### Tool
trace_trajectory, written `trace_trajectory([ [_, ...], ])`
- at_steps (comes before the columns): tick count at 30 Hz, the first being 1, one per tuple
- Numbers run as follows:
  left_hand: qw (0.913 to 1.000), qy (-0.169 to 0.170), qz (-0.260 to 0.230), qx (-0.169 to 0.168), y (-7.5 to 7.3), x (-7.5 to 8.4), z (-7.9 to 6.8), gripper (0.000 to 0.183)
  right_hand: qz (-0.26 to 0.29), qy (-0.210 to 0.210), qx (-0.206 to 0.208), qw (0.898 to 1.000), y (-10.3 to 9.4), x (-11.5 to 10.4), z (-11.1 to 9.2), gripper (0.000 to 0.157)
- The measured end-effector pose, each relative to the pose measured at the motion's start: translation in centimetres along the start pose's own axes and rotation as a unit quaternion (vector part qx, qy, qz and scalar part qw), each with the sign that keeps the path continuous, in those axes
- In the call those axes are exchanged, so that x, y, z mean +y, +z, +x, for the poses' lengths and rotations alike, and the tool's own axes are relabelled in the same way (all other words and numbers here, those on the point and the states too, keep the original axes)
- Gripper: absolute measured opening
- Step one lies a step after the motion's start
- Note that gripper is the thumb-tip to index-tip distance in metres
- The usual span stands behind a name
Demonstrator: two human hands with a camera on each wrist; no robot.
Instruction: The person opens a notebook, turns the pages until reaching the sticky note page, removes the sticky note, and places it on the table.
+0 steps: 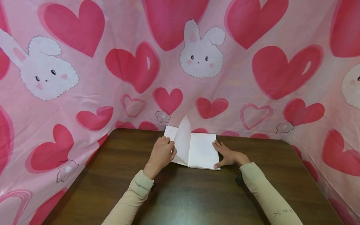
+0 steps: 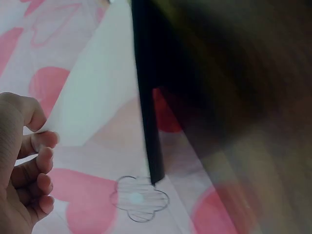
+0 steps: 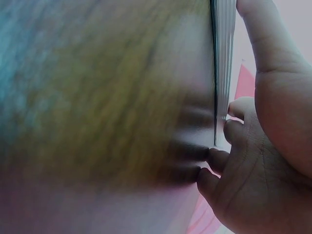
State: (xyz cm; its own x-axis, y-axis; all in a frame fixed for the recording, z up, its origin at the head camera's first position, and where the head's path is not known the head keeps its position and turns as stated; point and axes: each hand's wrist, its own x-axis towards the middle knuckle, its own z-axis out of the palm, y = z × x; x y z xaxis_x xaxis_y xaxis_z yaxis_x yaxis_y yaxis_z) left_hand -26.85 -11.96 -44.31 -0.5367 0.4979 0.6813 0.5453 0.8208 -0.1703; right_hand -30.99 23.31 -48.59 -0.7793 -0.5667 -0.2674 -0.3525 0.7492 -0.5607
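Observation:
An open book (image 1: 203,151) with pale pages lies toward the far side of the table, its right page showing faint lines of print. One leaf (image 1: 183,139) stands up from the spine, curving over the left half. My left hand (image 1: 162,153) pinches that leaf; in the left wrist view, thumb and index finger meet at the corner of the page (image 2: 92,92). My right hand (image 1: 229,155) rests at the book's right edge, thumb near the lower corner and fingers spread. The right wrist view shows the thickness of the book (image 3: 224,68) beside the right hand (image 3: 258,146).
The brown wood-grain table (image 1: 191,197) has rounded far corners. Behind it and on both sides hangs a pink cloth (image 1: 174,72) printed with hearts and rabbits. The book's top edge is close to the table's far edge.

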Motion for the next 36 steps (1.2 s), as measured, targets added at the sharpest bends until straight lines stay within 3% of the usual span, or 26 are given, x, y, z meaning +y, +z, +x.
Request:
trace_trajectory([
  [5,0.9994,-0.024,-0.002,-0.026,0.6,-1.0,-1.4,0.021,-0.001,-0.004,0.001,1.000,0.1,0.3,0.0,0.128],
  [12,0.9919,-0.081,-0.029,-0.094,1.6,-1.9,-3.1,0.030,0.004,0.001,0.002,1.000,0.0,0.2,0.1,0.125],
  [19,0.9754,-0.138,-0.061,-0.161,2.0,-1.9,-3.9,0.042,-0.002,0.005,0.001,1.000,-0.1,0.0,0.3,0.124],
  [36,0.9361,-0.232,-0.110,-0.240,2.7,-1.5,-3.8,0.026,-0.003,0.000,0.000,1.000,0.0,0.6,0.5,0.125],
])
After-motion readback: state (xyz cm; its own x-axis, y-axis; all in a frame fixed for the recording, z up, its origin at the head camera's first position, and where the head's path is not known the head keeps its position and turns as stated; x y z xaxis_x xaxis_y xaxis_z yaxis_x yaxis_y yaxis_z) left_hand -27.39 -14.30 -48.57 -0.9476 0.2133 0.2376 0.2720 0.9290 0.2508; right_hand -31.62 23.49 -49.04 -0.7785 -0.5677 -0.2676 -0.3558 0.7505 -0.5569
